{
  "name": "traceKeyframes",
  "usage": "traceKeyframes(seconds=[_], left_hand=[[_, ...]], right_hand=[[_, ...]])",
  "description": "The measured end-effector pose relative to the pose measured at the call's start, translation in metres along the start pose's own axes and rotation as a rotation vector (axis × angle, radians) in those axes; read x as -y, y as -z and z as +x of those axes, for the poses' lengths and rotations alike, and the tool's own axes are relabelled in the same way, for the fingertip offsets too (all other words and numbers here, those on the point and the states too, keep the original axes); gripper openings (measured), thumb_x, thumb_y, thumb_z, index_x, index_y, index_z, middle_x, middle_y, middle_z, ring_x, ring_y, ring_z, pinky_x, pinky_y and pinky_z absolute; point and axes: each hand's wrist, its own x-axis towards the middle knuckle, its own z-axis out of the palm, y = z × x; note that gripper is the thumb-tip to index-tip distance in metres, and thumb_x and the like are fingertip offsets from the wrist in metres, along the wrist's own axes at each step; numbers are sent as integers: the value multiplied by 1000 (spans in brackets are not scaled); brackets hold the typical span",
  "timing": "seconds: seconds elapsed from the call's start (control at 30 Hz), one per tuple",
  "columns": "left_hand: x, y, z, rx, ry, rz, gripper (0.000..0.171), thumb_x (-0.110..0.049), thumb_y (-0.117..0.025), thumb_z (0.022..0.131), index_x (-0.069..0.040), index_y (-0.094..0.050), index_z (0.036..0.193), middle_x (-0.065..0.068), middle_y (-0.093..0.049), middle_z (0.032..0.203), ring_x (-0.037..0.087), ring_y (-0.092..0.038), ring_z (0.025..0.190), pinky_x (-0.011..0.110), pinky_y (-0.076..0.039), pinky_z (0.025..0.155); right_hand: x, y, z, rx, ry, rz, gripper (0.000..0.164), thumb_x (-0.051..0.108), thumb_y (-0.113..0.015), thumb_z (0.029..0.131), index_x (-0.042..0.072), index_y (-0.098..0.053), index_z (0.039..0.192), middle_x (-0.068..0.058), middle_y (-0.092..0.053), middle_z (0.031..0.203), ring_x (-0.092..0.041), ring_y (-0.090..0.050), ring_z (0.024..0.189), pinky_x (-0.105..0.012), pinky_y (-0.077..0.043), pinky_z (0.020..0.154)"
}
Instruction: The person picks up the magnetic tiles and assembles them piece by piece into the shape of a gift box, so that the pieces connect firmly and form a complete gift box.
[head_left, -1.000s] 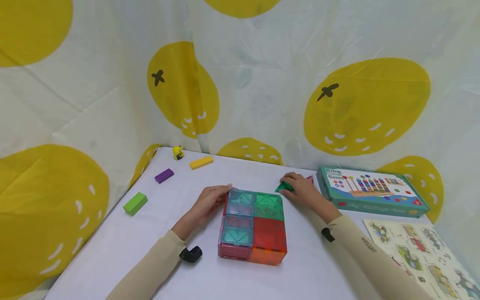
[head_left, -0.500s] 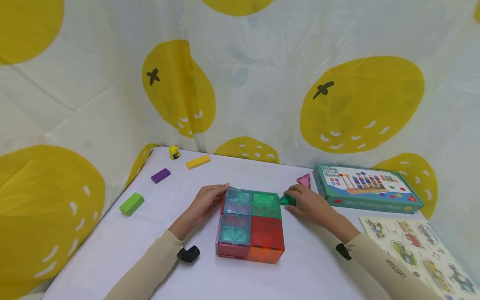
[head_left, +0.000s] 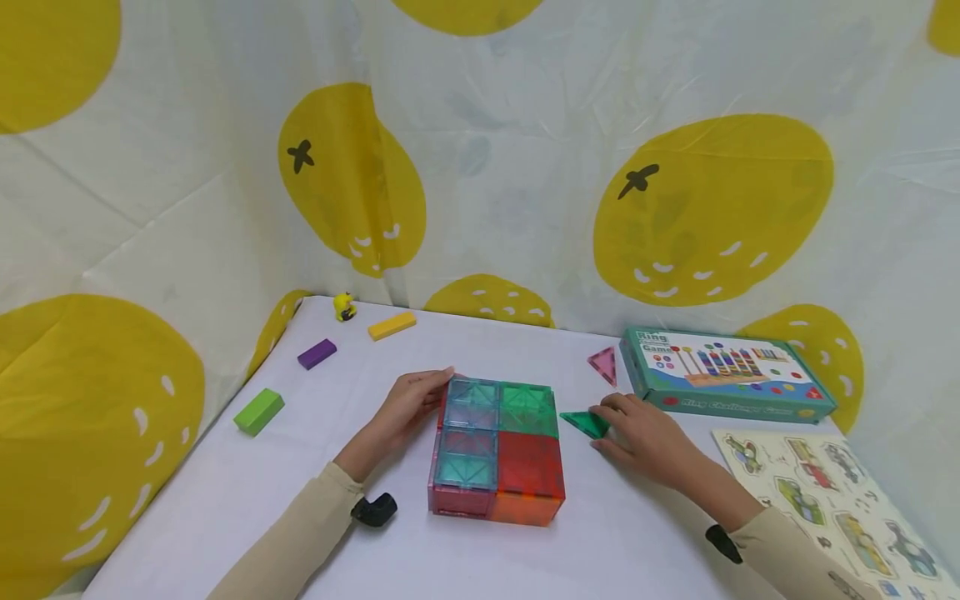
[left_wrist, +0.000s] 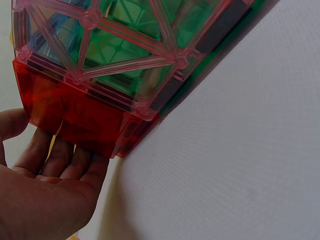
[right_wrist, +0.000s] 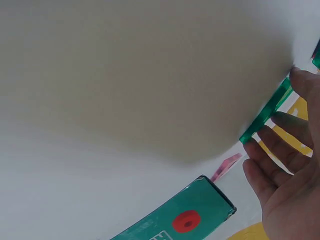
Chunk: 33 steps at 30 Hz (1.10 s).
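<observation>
A low square block of translucent magnetic tiles (head_left: pixel 529 463), with blue, green and red tops, stands mid-table in the head view. My left hand (head_left: pixel 408 408) rests at its back left corner. In the left wrist view, its fingers (left_wrist: pixel 60 157) lie extended against the red tile (left_wrist: pixel 75 112), their tips partly behind it. To the right of the block, my right hand (head_left: pixel 641 437) pinches a green triangle magnetic tile (head_left: pixel 585 423) at its right end, between thumb and fingers. That tile (right_wrist: pixel 267 111) shows edge-on in the right wrist view, apart from the block.
A pink triangle tile (head_left: pixel 604 366) lies behind the right hand, beside a Ring Challenge Game box (head_left: pixel 727 371). A picture puzzle board (head_left: pixel 828 500) sits at right. Green (head_left: pixel 259 412), purple (head_left: pixel 317 354) and yellow (head_left: pixel 392 326) blocks and a small yellow figure (head_left: pixel 344 307) lie at left.
My right hand has drawn the green triangle tile toward me and to the right, uncovering the pink triangle tile. The left hand stays at the block while the head view shifts slightly.
</observation>
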Motion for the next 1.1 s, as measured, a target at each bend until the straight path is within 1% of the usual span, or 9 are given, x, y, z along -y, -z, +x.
traceKeyframes(seconds=[0.13, 0.23, 0.4, 0.53, 0.6, 0.77, 0.9, 1.0, 1.1], left_hand=[[1, 2, 0, 2, -6, 3, 44, -40, -69, 104, -1, -78, 123, 8, -76, 115, 21, -69, 103, 35, -52, 98], [2, 5, 0, -1, -11, -5, 44, -40, -69, 104, -1, -78, 123, 8, -76, 114, 21, -69, 102, 34, -53, 97], [2, 5, 1, 1, -10, -13, 43, -38, -69, 104, -1, -77, 122, 9, -76, 115, 21, -69, 103, 35, -53, 97], [2, 3, 1, 3, -9, -13, 43, -38, -68, 104, 0, -77, 123, 9, -76, 115, 22, -69, 104, 37, -52, 100], [2, 2, 1, 6, -14, -10, 43, -37, -68, 104, 0, -77, 123, 9, -75, 116, 22, -69, 104, 37, -52, 100], [2, 1, 2, 14, -19, -8, 43, -37, -69, 104, 0, -77, 123, 9, -75, 117, 22, -69, 105, 36, -52, 100], [3, 2, 1, 13, -19, -11, 42, -37, -69, 104, 0, -77, 123, 9, -75, 117, 21, -69, 105, 37, -52, 100], [2, 2, 1, 11, -16, -9, 42, -37, -68, 104, 0, -77, 123, 9, -75, 116, 21, -69, 105, 37, -52, 100], [1, 1, 0, 12, -14, -12, 41, -35, -68, 105, 0, -77, 123, 9, -76, 116, 22, -69, 105, 37, -51, 100]], right_hand=[[2, 1, -6, -19, 40, 50, 55, 31, -87, 90, 11, -69, 139, -9, -66, 133, -31, -63, 120, -52, -59, 92], [2, 0, -5, -36, 82, 84, 50, 25, -87, 91, 11, -71, 136, -7, -66, 132, -28, -64, 118, -49, -59, 92], [0, -4, 2, -57, 124, 72, 43, 21, -88, 90, 8, -74, 129, -6, -66, 126, -23, -64, 112, -42, -61, 87], [-2, -4, 6, -59, 164, 58, 41, 19, -87, 90, 4, -75, 126, -9, -66, 122, -23, -64, 109, -40, -62, 86], [-3, -4, 7, -54, 168, 63, 39, 17, -86, 92, 3, -75, 126, -9, -66, 121, -23, -63, 109, -41, -62, 86], [-5, -3, 10, -33, 132, 104, 33, 15, -79, 97, 2, -75, 127, -10, -66, 123, -24, -63, 111, -44, -60, 90], [-6, -3, 14, -45, 121, 107, 28, 11, -73, 100, 2, -75, 126, -10, -67, 122, -26, -64, 113, -46, -59, 93], [-6, -3, 19, -70, 123, 92, 27, 9, -73, 100, 2, -73, 126, -9, -69, 121, -26, -66, 113, -47, -59, 93], [-6, -6, 23, -80, 126, 85, 33, 4, -77, 96, 1, -71, 128, -9, -70, 120, -28, -67, 112, -47, -60, 92]])
